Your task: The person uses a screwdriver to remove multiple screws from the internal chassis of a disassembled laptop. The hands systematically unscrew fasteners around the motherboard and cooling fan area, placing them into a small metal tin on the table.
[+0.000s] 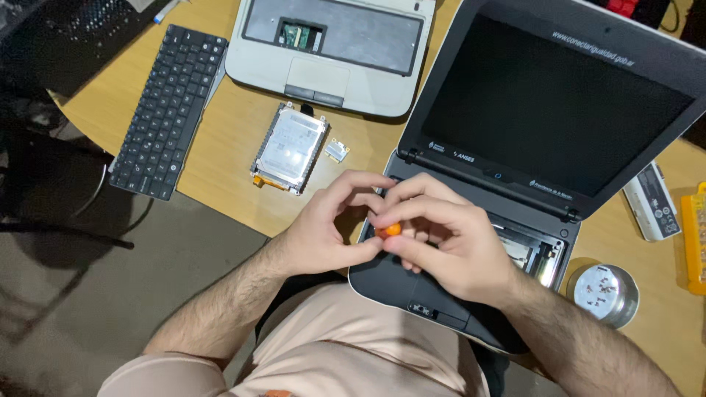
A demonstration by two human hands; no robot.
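A dark open laptop [559, 110] with its keyboard removed lies at the table's near edge, its screen black. Both my hands meet over its left part. My right hand [448, 239] pinches a small orange object [390, 230], perhaps a tool handle, and my left hand [331, 228] touches the same object with curled fingers. What the object's tip rests on is hidden by my fingers. Inner parts of the laptop [533, 254] show to the right of my right hand.
A loose black keyboard [170, 110] lies at the left. A silver hard drive [289, 149] and a small card [337, 151] sit in the middle. A white laptop base [331, 51] lies behind. A round tin with screws [605, 292], a white battery [651, 202] and an orange case [695, 235] are at the right.
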